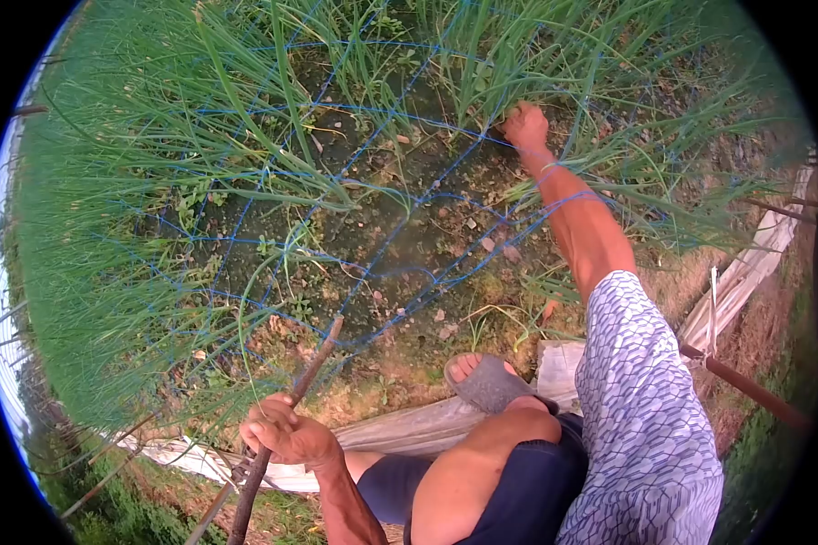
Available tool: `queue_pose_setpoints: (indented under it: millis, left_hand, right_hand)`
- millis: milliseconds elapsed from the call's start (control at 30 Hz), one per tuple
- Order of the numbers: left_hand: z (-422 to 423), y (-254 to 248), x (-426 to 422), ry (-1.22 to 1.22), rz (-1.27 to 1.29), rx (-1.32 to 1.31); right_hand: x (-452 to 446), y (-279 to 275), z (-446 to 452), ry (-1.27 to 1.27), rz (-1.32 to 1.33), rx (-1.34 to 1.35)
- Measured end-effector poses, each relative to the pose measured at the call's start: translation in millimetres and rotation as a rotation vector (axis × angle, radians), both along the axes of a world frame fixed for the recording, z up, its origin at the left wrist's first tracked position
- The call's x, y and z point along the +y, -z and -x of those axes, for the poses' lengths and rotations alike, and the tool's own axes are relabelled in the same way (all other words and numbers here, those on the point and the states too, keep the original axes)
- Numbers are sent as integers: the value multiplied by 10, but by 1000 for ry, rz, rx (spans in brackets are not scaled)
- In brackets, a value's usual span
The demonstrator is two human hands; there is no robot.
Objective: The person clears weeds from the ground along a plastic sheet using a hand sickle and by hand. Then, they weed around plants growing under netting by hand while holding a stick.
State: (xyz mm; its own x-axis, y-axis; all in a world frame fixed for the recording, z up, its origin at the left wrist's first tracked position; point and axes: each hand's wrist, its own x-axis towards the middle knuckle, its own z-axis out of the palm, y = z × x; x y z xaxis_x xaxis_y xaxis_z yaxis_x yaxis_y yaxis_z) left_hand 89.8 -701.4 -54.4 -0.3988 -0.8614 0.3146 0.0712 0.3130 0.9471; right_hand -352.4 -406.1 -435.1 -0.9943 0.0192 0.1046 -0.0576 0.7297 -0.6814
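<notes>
My left hand (286,434) is closed round a thin wooden stick (311,371), which stands at a slant at the near edge of the planted bed. Stretched far forward, my right hand (525,127) is down among the bases of green onion plants (482,77). Its fingers are curled in, and whatever they grip is hidden by the hand and leaves. Blue string netting (427,195) spreads over the bed, and some of its strands cross my right forearm.
Dense green onion leaves (109,218) fill the left side. Dark soil (391,218) with small weeds shows under the net. A pale sheet edging (409,427) runs along the near side by my sandalled foot (491,380). A brown pole (754,391) lies at right.
</notes>
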Motion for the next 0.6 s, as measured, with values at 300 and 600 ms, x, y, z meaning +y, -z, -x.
queue_pose_setpoints:
  millis: [300,600]
  left_hand:
    - [21,16,-4,-20,14,27]
    - [18,-25,24,-29,10,-10]
  right_hand:
    - [-191,-1300,-179,-254,-432,126]
    - [-271,-1303,-206,-234,-469,60]
